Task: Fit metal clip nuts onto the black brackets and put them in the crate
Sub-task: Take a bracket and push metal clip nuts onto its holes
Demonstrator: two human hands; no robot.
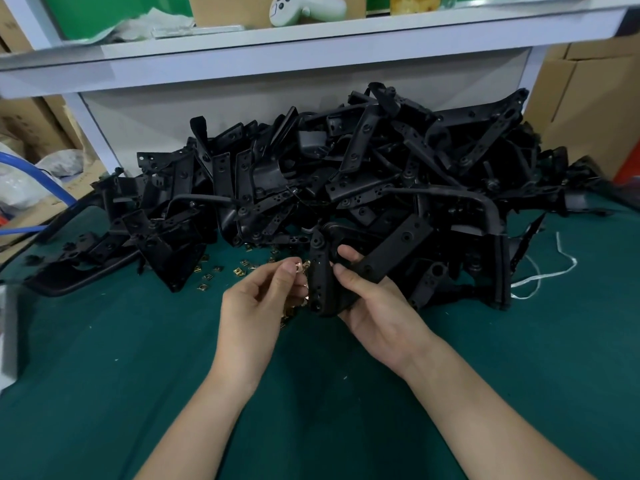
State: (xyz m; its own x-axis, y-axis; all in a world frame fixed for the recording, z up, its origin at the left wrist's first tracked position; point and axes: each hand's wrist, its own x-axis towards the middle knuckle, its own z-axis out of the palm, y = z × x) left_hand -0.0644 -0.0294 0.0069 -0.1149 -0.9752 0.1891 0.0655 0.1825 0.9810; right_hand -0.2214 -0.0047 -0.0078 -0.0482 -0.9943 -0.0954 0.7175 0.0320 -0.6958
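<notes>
Fingers [288, 271] of the left hand [254, 303]: thumb and forefinger pinch one clip nut [298, 268], held just beside the upper edge of the bracket [320, 285]. Whether the nut touches that edge cannot be told. More brass-coloured nuts appear to lie in the same palm, partly hidden.

The right hand [375, 308] has its fingers curled round the bracket from below and behind, thumb on the near face. It holds the part upright above the bench [104, 375], the holed edge turned toward the nut.

Step in hand, as judged: fitting a nut to the bracket; seating is not yet done.

Next move calls for lining the clip's open mouth with the bracket edge at a hole and pushing it on squarely, while the right hand braces against the push.

Loose nuts [207, 276] lie scattered on the bench before the pile [346, 168] of unfitted brackets. The crate is not in view.
</notes>
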